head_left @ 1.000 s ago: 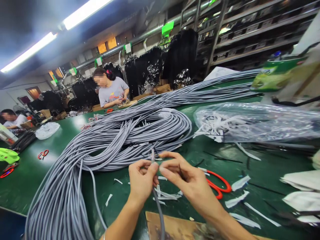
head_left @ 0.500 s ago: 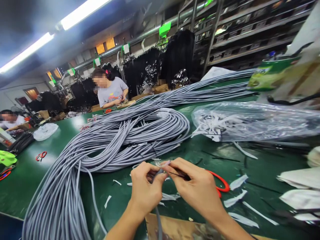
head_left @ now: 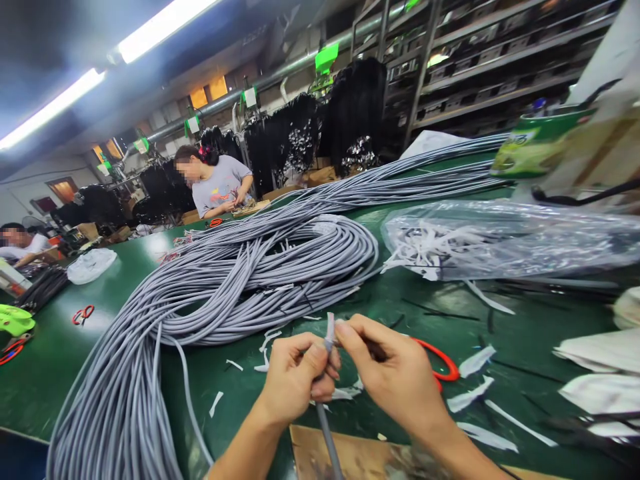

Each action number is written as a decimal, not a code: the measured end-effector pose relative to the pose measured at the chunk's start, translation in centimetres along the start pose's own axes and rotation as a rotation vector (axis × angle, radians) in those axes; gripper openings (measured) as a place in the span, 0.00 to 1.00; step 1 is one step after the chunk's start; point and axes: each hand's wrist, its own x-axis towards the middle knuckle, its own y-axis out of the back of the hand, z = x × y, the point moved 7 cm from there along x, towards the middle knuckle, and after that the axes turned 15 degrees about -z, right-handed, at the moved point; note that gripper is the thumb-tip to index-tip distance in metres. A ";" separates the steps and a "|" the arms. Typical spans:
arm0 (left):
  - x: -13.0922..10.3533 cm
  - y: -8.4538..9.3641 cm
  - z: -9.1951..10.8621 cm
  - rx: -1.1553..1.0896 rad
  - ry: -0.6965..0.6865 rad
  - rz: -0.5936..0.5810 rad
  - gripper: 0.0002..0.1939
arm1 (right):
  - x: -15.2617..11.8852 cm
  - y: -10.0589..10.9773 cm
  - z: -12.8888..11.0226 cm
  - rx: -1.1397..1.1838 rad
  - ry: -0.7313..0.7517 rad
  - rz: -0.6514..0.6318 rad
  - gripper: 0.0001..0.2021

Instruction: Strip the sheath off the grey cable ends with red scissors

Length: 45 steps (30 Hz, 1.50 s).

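Head view: grey cable (head_left: 327, 433) upright at its tip, just nearer the wearer than the cable bundle (head_left: 280, 280). Left hand (head_left: 300, 377) clamped on it below the pale end; right hand (head_left: 387, 363) close by, fingertips at that end, grip unclear. Hands nearly together. Right of bundle: clear plastic bag (head_left: 520, 243) with white strips. Nearer than bundle, to its right: red-handled scissors (head_left: 453, 367), partly blocked by right hand; loose scraps (head_left: 470, 395) on green tabletop (head_left: 195, 373). Left of bundle: small red scissors (head_left: 83, 315).

The left hand's fingers (head_left: 316, 360) grip a grey cable (head_left: 327, 433) beside the right hand (head_left: 387, 367).
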 end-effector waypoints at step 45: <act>-1.4 1.6 2.6 0.437 -0.038 0.260 0.28 | 0.3 -1.3 0.6 0.105 -0.074 -0.181 0.09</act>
